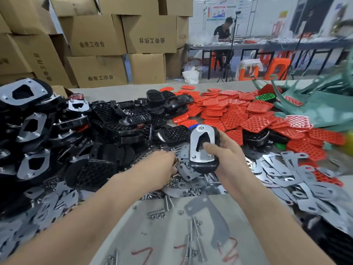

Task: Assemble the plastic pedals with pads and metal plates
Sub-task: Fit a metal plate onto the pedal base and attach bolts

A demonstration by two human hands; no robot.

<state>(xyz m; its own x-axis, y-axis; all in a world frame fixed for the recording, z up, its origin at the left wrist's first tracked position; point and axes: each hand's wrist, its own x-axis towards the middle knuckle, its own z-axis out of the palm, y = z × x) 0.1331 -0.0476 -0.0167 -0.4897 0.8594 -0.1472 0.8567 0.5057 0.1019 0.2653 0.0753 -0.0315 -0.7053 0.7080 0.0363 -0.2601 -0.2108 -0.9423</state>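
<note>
right hand (228,156) gripping black pedal (203,167) over tabletop (152,238), metal plate (194,148) seated on top, thumb on plate cutout, fingers curled behind pedal, left hand (162,163) in screw pile (183,185) just beside pedal, its grip can't tell

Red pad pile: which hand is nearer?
Right. The right hand, gripping a black pedal, is beside the near edge of the red pad pile. The left hand is farther, across the pedal, reaching into the screws and nuts.

Glossy black plastic pedal (204,167), matt grey metal plate (193,148); red perforated pads (256,107), possibly matt plastic.
</note>
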